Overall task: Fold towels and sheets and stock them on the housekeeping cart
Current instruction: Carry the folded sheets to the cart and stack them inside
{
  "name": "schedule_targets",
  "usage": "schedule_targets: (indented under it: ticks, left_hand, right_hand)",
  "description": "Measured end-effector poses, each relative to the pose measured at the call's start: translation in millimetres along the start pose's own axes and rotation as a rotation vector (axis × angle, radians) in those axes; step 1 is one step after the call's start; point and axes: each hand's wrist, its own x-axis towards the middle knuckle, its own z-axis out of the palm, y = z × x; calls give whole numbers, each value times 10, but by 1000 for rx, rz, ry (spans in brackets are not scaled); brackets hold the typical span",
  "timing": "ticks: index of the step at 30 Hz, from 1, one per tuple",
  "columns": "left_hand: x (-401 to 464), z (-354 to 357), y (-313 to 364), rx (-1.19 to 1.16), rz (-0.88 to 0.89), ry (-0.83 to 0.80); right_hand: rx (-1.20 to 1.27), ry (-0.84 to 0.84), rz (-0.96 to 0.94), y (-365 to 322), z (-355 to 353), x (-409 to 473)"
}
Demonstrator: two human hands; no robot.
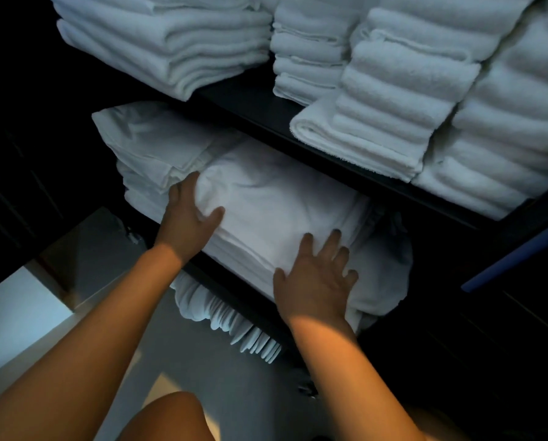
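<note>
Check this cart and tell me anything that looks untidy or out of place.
One thing: to the right of the folded sheets that both hands press, a crumpled white bundle bulges over the middle shelf's front edge, not folded flat. The towel stacks above look neat.
</note>
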Motion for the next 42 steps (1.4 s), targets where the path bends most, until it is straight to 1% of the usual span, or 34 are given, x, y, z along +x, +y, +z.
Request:
schedule_targets:
  ticks: [2, 3, 5, 7, 8, 9, 10, 12, 15, 18, 19, 20, 22, 25, 27, 29, 31, 35, 38, 42]
  left_hand:
    - [-101, -59, 15, 129, 89, -33]
    - [-142, -97, 37, 220, 154, -25]
    - [-186, -157, 77, 398, 358, -22]
    - [-192, -159, 62, 564, 549, -133]
    - [-195, -143, 46, 662, 586, -214]
    - [-184, -121, 24, 751, 587, -275]
    - [-146, -102, 7, 816, 578, -304]
    - [-58, -69, 17, 872, 597, -287]
    - [94, -50, 108, 868, 660, -154]
    - [202, 41, 300, 818, 722, -25]
    - [217, 104, 383, 789, 739, -10]
    - [219, 168, 451, 762, 740, -14]
    - [196, 263, 480, 730, 700, -74]
    - [210, 214, 265, 710, 633, -181]
    - [306, 124, 146, 683, 639, -230]
    - [445, 47, 118, 670, 655, -272]
    - [542, 8, 124, 664, 628, -291]
    - [444, 46, 88, 679, 592, -257]
    - [402, 18, 114, 707, 600, -293]
    - [356, -58, 160, 729, 544, -328]
  right_hand:
    - [-32, 26, -159, -87, 15, 23]
    - [-53, 34, -235, -117, 35, 59]
    - [-99, 40, -345, -140, 97, 169]
    - [-124, 44, -393, -121, 176, 294]
    - [-126, 50, -402, -104, 212, 350]
    - [-131, 58, -407, -86, 245, 396]
    - [-140, 64, -411, -69, 271, 433]
    - [-154, 77, -422, -31, 285, 493]
    - [-150, 177, -436, 26, 135, 620]
    - [-176, 366, -422, 161, -144, 746]
    - [-167, 405, -406, 228, -205, 778]
    - [-150, 407, -389, 288, -238, 802]
    - [-136, 320, -359, 343, -227, 793]
    - [-207, 129, -371, 256, -23, 708]
    - [-189, 75, -365, 171, 98, 675]
    - [-162, 81, -364, 102, 162, 658]
    - [-138, 107, -378, 64, 204, 663]
    - [-111, 92, -391, 72, 263, 637]
    - [-104, 86, -391, 116, 264, 625]
    - [-76, 83, -386, 76, 223, 641]
